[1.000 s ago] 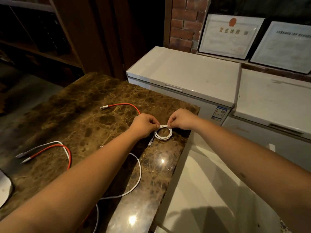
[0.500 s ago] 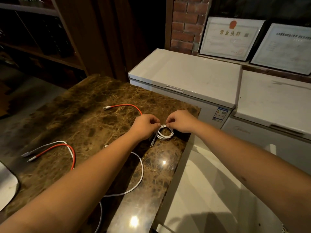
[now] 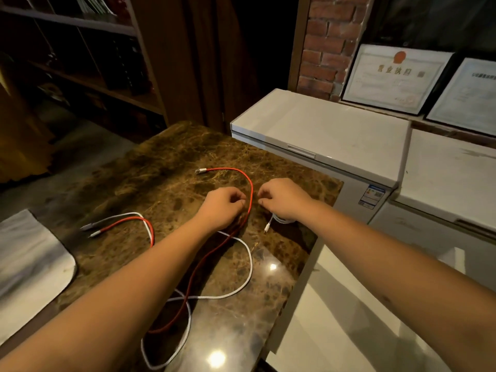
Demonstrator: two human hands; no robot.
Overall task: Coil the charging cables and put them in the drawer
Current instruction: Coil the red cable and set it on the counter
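Observation:
On the brown marble countertop (image 3: 166,167), a small coiled white cable (image 3: 283,220) lies under my right wrist, its plug (image 3: 267,228) sticking out to the left. A red cable (image 3: 251,191) arcs from its metal plug at the back down between my two hands and on toward me. My left hand (image 3: 222,208) is just left of it and my right hand (image 3: 281,200) just right, both with fingers curled and nothing visibly in them. A long loose white cable (image 3: 250,264) loops across the near counter. No drawer is in view.
Red and white cable ends (image 3: 120,220) lie at the left, by a grey cloth (image 3: 29,264). White chest freezers (image 3: 322,127) stand beyond and to the right of the counter, with framed certificates (image 3: 394,76) on the wall behind. Dark wooden shelves (image 3: 80,63) fill the left.
Both hands let go of the white coil, which now rests on the counter under my right wrist. The hands have shifted to either side of the red cable.

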